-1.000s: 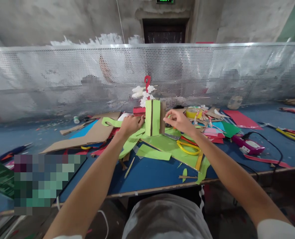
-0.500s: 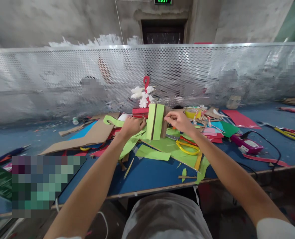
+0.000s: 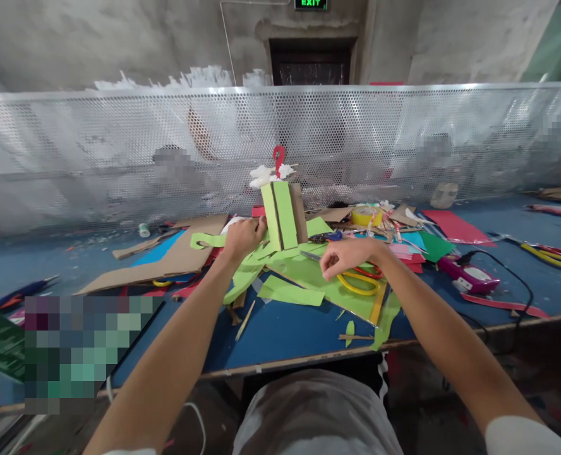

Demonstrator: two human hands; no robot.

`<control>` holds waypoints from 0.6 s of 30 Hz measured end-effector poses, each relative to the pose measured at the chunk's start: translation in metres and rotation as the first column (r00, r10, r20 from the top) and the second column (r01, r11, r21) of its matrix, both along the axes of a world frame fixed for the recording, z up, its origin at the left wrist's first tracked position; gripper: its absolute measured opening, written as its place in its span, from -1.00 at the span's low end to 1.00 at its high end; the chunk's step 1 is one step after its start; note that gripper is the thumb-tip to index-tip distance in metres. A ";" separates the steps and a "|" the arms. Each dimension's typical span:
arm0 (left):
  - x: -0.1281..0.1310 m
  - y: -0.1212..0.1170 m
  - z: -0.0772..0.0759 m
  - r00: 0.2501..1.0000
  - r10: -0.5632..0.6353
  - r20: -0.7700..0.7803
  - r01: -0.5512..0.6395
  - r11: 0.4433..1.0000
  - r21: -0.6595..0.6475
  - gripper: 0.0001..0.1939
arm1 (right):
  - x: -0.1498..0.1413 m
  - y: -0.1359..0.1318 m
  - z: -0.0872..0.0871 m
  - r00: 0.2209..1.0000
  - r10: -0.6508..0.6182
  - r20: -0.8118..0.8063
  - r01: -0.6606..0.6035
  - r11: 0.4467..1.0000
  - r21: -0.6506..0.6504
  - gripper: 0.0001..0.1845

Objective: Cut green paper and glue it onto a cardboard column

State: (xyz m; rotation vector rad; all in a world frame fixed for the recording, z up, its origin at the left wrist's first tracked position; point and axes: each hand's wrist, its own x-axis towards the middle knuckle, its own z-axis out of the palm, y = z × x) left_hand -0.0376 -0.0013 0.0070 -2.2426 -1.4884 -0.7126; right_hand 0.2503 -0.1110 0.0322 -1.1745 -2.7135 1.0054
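My left hand [image 3: 243, 235] is closed on the left side of a small upright cardboard box faced with green paper [image 3: 283, 216], holding it tilted a little to the left. Apart from the box, my right hand [image 3: 347, 254] hovers with its fingers curled loosely downward over a large green paper sheet [image 3: 316, 278], right beside yellow-handled scissors [image 3: 356, 282]. Nothing shows in its fingers. Behind the box stands a red piece with white paper flowers [image 3: 273, 172].
Paper and cardboard scraps litter the blue table [image 3: 285, 332]: a brown cardboard sheet [image 3: 176, 256] on the left, red and green sheets [image 3: 451, 226] and a pink glue gun [image 3: 470, 277] with its black cord on the right. A perforated metal screen [image 3: 119, 151] closes the far side.
My right hand let go of the box's right side and dropped toward me, down over the green sheet. The box tipped from leaning right to leaning left in my left hand.
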 end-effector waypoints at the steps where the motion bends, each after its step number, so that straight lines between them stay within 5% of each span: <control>1: 0.000 0.001 -0.001 1.000 0.001 0.001 -0.001 1.000 0.000 -0.31 | 0.001 0.001 0.000 0.999 -0.043 -0.025 0.044 0.998 0.052 -0.77; 5: 0.000 0.002 -0.004 0.999 -0.025 -0.029 0.026 0.999 0.020 -0.31 | -0.003 0.004 -0.004 0.900 -0.246 -0.359 0.354 0.894 0.275 -0.73; 8: 0.003 0.002 -0.006 0.996 -0.056 -0.069 0.060 0.997 0.050 -0.31 | -0.011 0.005 -0.010 0.798 -0.258 -0.545 0.480 0.819 0.315 -0.72; 18: 0.012 -0.005 -0.007 0.986 -0.098 -0.132 0.103 0.994 0.029 -0.31 | -0.026 0.004 -0.013 0.809 -0.323 -0.490 0.523 0.778 0.350 -0.74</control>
